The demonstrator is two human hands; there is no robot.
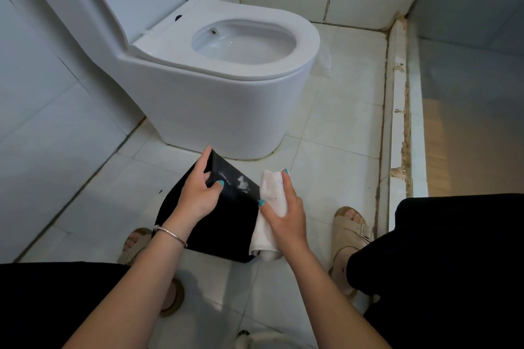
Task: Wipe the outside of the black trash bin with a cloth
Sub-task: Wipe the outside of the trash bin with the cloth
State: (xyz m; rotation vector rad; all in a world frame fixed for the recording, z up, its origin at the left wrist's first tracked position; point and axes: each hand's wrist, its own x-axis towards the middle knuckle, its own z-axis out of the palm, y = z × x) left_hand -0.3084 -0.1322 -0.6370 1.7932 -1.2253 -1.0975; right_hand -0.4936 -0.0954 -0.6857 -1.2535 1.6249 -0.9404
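Observation:
The glossy black trash bin (226,224) is tipped over, held off the floor between my knees, its narrower end pointing toward the toilet. My left hand (198,193) holds that far end, fingers over the edge and thumb on the top side. My right hand (286,212) grips a folded white cloth (270,190) and presses it against the bin's right side. White light reflections show on the bin's upper surface. The bin's underside is hidden.
A white toilet (221,88) with its lid up stands just beyond the bin. Tiled walls close the left and back. A raised white threshold (397,110) runs along the right. My sandalled feet (351,229) flank the bin on the white floor tiles.

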